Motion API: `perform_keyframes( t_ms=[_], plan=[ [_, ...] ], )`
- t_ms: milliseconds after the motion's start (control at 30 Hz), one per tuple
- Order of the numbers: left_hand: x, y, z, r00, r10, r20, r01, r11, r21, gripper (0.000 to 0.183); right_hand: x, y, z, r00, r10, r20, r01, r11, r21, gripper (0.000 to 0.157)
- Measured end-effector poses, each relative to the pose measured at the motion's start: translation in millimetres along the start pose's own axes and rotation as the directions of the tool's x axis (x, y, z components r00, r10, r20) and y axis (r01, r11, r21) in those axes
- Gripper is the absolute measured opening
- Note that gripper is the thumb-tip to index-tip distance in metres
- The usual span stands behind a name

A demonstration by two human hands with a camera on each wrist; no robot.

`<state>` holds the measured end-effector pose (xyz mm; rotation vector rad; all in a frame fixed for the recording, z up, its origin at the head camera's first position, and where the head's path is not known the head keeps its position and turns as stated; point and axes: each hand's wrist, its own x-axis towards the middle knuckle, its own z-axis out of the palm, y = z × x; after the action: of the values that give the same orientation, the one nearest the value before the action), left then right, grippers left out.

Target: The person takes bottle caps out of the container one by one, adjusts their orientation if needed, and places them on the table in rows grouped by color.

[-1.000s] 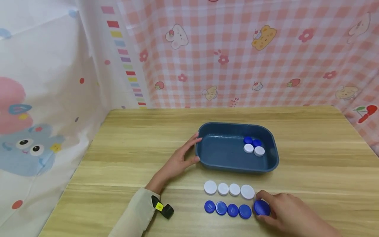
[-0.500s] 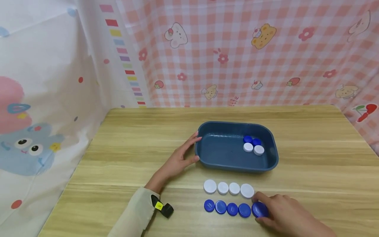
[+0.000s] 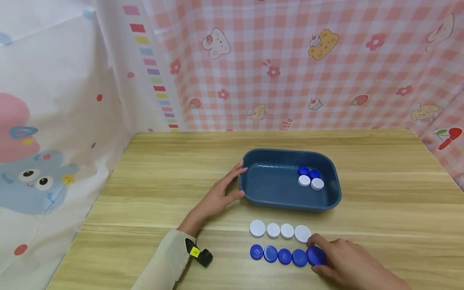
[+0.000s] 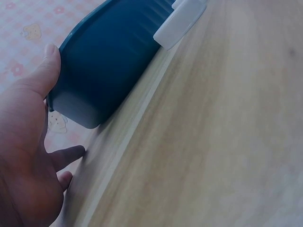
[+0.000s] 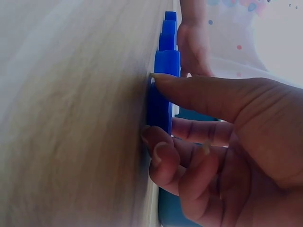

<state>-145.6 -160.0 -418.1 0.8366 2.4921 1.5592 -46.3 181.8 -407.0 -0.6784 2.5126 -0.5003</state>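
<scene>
My right hand (image 3: pixel 349 257) holds a large blue bottle cap (image 3: pixel 316 256) between thumb and fingers, low at the right end of a row of blue caps (image 3: pixel 284 256). In the right wrist view this cap (image 5: pixel 159 108) stands at the tabletop, in line with the others. A row of white caps (image 3: pixel 280 230) runs parallel just behind. With fingers spread, my left hand (image 3: pixel 215 197) rests against the left end of a dark blue plastic tub (image 3: pixel 282 205). Its thumb (image 4: pixel 49 68) lies at the tub's rim in the left wrist view.
Inside the tub, towards its right end, sit two blue caps (image 3: pixel 309 172) and two white caps (image 3: pixel 310 182). The wooden table (image 3: pixel 163 169) meets a pink checked cloth (image 3: pixel 239 80) at the back. A black wrist camera (image 3: pixel 201 254) is strapped over the left sleeve.
My right hand has slid the large blue cap a little to the left, up to the end of the blue row. The left hand and the tub have stayed put.
</scene>
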Motion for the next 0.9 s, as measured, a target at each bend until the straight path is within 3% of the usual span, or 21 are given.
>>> perform_keyframes(
  t_ms=[267,567,900],
  plan=[
    [-0.2,1.1,-0.1,1.0,0.002,-0.005,-0.002,1.0,-0.002,0.06,0.1,0.3,-0.4,0.999,0.017,0.03,-0.018,0.999,0.041,0.055],
    [-0.3,0.6,0.0,1.0,0.006,-0.005,-0.006,1.0,0.001,0.06,2.6,-1.3,-1.6,0.992,0.082,0.091,-0.091,0.991,0.101,0.057],
    [-0.6,-0.2,0.2,1.0,0.008,-0.003,-0.008,1.0,0.003,0.06,0.8,-0.6,0.3,0.996,0.053,0.078,-0.061,0.992,0.11,0.06]
  ],
)
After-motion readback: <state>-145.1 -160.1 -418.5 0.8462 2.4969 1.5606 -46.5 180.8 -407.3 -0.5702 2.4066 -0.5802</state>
